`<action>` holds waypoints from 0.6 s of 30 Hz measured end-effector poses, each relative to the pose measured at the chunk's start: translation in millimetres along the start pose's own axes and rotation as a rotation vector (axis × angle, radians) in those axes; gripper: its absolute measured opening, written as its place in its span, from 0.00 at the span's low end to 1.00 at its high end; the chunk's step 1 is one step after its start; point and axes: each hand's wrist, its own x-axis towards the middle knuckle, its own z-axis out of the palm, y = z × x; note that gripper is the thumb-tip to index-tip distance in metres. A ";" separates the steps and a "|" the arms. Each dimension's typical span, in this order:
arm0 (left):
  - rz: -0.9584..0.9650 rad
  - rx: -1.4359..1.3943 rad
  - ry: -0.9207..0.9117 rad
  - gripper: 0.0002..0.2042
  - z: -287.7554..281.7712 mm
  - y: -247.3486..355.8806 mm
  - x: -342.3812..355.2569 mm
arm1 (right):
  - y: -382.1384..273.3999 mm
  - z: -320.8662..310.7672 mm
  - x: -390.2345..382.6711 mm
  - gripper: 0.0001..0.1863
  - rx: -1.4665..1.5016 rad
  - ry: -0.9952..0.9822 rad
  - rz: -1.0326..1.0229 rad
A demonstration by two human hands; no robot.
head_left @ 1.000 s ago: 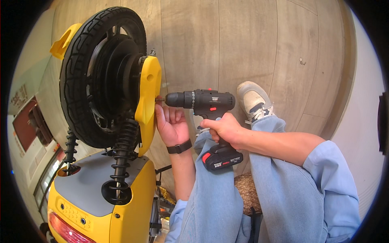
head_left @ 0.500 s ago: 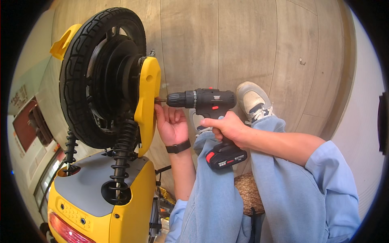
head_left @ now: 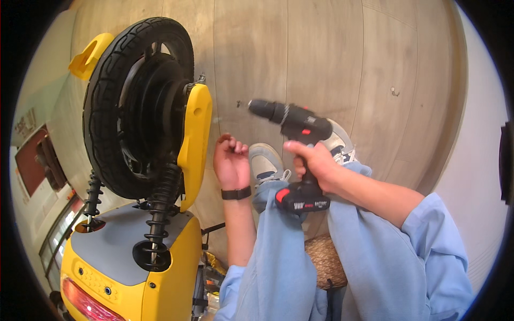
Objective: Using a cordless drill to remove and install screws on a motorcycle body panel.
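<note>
My right hand (head_left: 317, 163) is closed round the grip of a black cordless drill (head_left: 300, 124) with red accents. Its chuck points left toward the wheel, clear of the yellow side piece (head_left: 197, 139). A small dark piece (head_left: 239, 104) shows just ahead of the chuck; whether it joins the drill I cannot tell. Between side piece and knee, my left hand (head_left: 231, 159) is palm up with curled fingers, apart from the yellow part. What its fingers may hold is hidden. The black-tyred wheel (head_left: 99, 123) stands beyond the side piece.
The upended yellow vehicle body (head_left: 166, 267) with a grey panel (head_left: 115, 241) fills the lower left. Two black coil-spring shock absorbers (head_left: 158, 219) run up to the wheel. A woven seat (head_left: 325, 259) is between my legs. A wall (head_left: 487, 176) borders the wood-look floor (head_left: 326, 59) at right.
The drill has swung back to the right, away from the yellow side piece, and tilted, its chuck end now higher. My left hand has come off that piece slightly to the right.
</note>
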 end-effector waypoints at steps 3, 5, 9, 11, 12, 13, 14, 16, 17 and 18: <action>-0.039 0.200 0.173 0.13 -19.8 -8.1 10.0 | -25.0 -6.9 11.9 0.19 0.211 0.107 -0.063; -0.051 0.189 0.153 0.14 -19.2 -11.9 16.4 | -44.4 -19.8 18.3 0.20 0.410 0.124 -0.084; -0.043 0.247 0.095 0.17 -21.8 -15.1 35.3 | -73.9 -40.5 9.5 0.18 0.485 0.184 -0.182; -0.058 0.227 0.104 0.17 -19.5 -16.1 41.2 | -75.7 -57.2 8.8 0.18 0.455 0.227 -0.203; -0.071 0.212 0.111 0.17 -18.6 -16.7 43.4 | -74.3 -66.2 9.2 0.18 0.451 0.230 -0.201; -0.069 0.211 0.114 0.17 -21.5 -16.6 46.3 | -73.6 -72.1 9.1 0.18 0.418 0.245 -0.195; -0.012 0.262 0.164 0.16 -27.9 -18.2 49.8 | -73.1 -77.3 8.6 0.18 0.385 0.261 -0.190; 0.050 0.314 0.220 0.15 -48.5 -14.3 61.1 | -69.6 -78.9 7.8 0.18 0.344 0.268 -0.182; 0.060 0.277 0.276 0.15 -60.7 -6.8 69.4 | -67.6 -77.6 7.8 0.18 0.309 0.265 -0.172; 0.070 0.238 0.332 0.14 -73.2 -0.6 76.2 | -66.0 -76.1 8.1 0.18 0.273 0.261 -0.162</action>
